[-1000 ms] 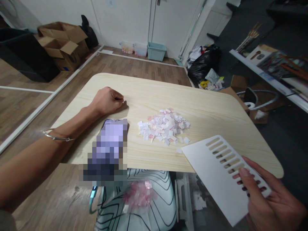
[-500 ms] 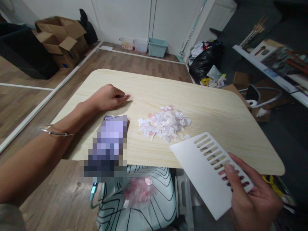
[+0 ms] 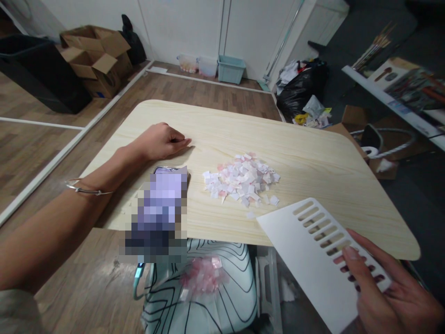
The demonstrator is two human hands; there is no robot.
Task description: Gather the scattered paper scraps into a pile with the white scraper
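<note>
My right hand (image 3: 382, 283) grips a white slotted plastic scraper (image 3: 313, 260) over the table's near right edge, thumb on top across the slots. The scraper's left corner points at a loose pile of small white and pink paper pieces (image 3: 243, 178), a little apart from it. A few pieces lie between pile and scraper. My left hand (image 3: 165, 141) rests on the table left of the pile, its fingers curled in and nothing visible in them. A phone (image 3: 162, 204), blurred out by pixels, stands just nearer than that hand.
The pale wooden table (image 3: 295, 148) has rounded corners. Below its near edge, a pink-and-clear bag (image 3: 205, 276) lies on a patterned stool seat (image 3: 236, 287). A teal cable (image 3: 138, 278) hangs under the phone. Cardboard boxes (image 3: 97, 60) and a black bin (image 3: 45, 74) stand far left.
My right hand has drawn the scraper right and toward me, away from the pile, uncovering a few paper pieces. The left hand stays put on the table; the whole view has shifted slightly.
</note>
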